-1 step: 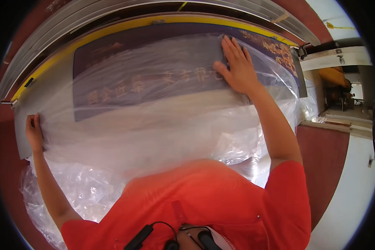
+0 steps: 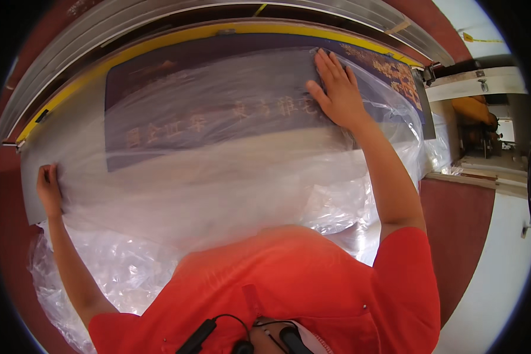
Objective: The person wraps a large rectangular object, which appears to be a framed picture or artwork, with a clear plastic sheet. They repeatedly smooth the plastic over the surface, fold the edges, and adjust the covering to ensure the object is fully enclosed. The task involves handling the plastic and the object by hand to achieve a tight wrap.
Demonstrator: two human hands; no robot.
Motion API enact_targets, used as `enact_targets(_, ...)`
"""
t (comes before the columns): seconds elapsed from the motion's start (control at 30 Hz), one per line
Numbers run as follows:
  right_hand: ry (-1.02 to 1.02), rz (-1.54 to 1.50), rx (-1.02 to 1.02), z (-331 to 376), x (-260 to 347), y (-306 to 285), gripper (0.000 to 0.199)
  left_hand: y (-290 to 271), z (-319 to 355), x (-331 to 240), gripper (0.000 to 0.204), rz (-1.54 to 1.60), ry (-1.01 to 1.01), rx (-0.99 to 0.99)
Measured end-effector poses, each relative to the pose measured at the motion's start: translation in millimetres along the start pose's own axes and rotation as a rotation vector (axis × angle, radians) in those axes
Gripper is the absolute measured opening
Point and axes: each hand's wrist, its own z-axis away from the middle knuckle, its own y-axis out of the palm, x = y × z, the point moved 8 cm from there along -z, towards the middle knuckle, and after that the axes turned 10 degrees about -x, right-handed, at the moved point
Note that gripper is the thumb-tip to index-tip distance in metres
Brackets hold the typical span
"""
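A wide sheet of clear plastic film (image 2: 218,177) lies over a dark purple printed panel (image 2: 189,62) with gold lettering and a gold tree pattern at its right end. The panel rests on a flat grey sheet (image 2: 79,127). At the left, my left hand (image 2: 49,187) has its fingers curled closed at the film's left edge, over the grey sheet. My right hand (image 2: 339,97) lies flat on the film near the panel's far side, its fingers stretched out and the thumb apart. Toward my body the film bunches into shiny folds (image 2: 124,265).
Along the far edge runs a yellow strip (image 2: 177,44), with long grey metal rails (image 2: 312,13) behind it. A pale frame (image 2: 478,82) and machinery (image 2: 484,133) stand at the right. Reddish floor (image 2: 454,236) shows on the right side.
My right hand has shifted very slightly to the right on the film. Through the film, the panel's lettering looks a little different. My left hand stays at the left edge.
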Motion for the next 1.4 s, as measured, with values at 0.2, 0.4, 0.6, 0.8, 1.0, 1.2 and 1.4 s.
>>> enact_targets(0.2,0.142,-0.049,-0.195,-47.2,-46.4,10.5,0.027,-41.8,24.0,44.4,0.019,0.498,-0.411,0.174)
enact_targets(0.4,0.307,-0.007,-0.269,-43.6,-37.2,6.7,0.02,-100.3,76.9,42.7,0.02,0.82,-0.408,0.133)
enact_targets(0.6,0.216,-0.278,-0.48,-45.9,-29.8,-10.4,0.018,-91.9,38.1,11.6,0.012,1.014,-0.594,-0.248)
enact_targets(0.8,0.773,-0.744,-0.25,-10.5,-111.7,29.0,0.019,-7.0,-50.0,-11.5,0.02,0.363,-0.347,-0.288)
enact_targets(1.0,0.81,-0.496,-0.41,-60.9,-156.7,18.6,0.03,95.4,-113.8,-6.2,0.033,0.614,-0.554,-0.254)
enact_targets(1.2,0.939,-0.249,-0.435,-44.9,-155.8,22.7,0.043,96.3,-103.1,-35.6,0.039,0.378,-0.577,-0.248)
enact_targets(1.4,0.969,-0.142,-0.505,-35.1,-166.1,23.6,0.044,97.2,-113.2,-11.2,0.04,0.038,-0.447,-0.217)
